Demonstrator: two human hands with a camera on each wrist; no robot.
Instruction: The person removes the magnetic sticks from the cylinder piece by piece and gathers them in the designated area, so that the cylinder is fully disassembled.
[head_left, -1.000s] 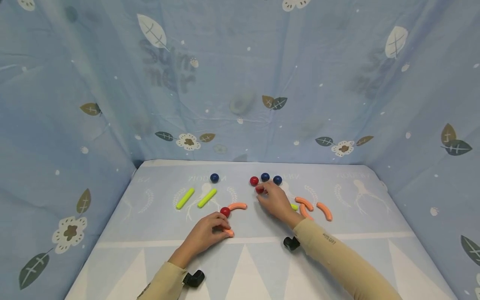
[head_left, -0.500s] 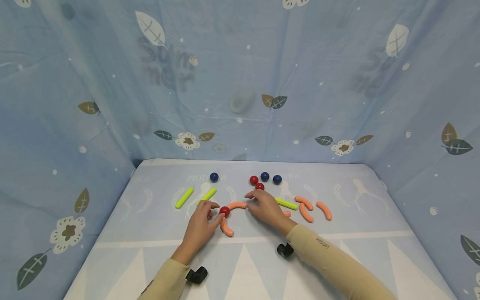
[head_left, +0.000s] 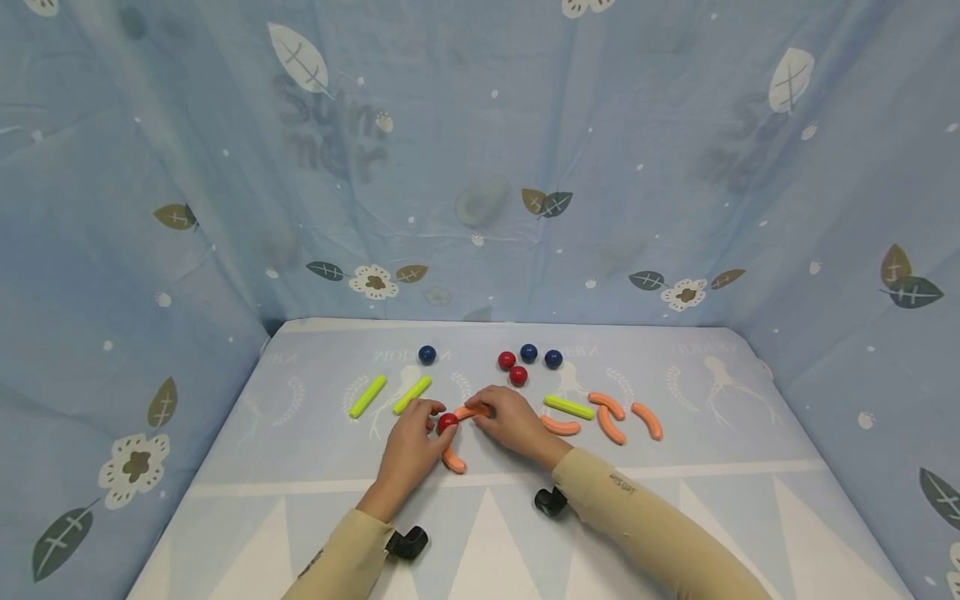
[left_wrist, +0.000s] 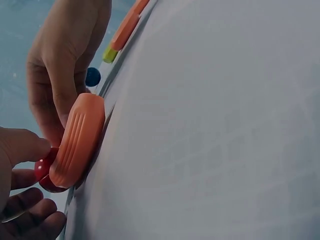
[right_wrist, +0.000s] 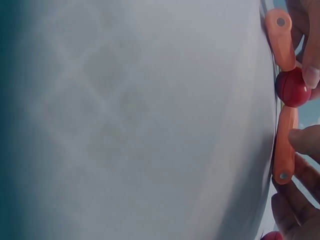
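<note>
In the head view my left hand (head_left: 411, 446) pinches a red ball (head_left: 447, 422) between thumb and fingers. My right hand (head_left: 517, 423) grips a curved orange stick (head_left: 467, 412), whose left end meets that ball. A second curved orange stick (head_left: 453, 461) touches the ball from the near side. The right wrist view shows the red ball (right_wrist: 293, 87) between the two sticks, with a round metal dot on the far end of each. Up close in the left wrist view, the nearer orange stick (left_wrist: 80, 140) shows grooves and partly covers the ball.
Behind the hands lie two red balls (head_left: 518, 376) and two blue balls (head_left: 553, 358); another blue ball (head_left: 427, 355) is further left. Two green sticks (head_left: 368, 397) lie at left. A third green stick (head_left: 568, 407) and several orange sticks (head_left: 647, 421) lie at right.
My right hand let go of a red ball at the back, moved left and nearer, and took the orange stick. My left hand left the near orange stick and now pinches the red ball.
</note>
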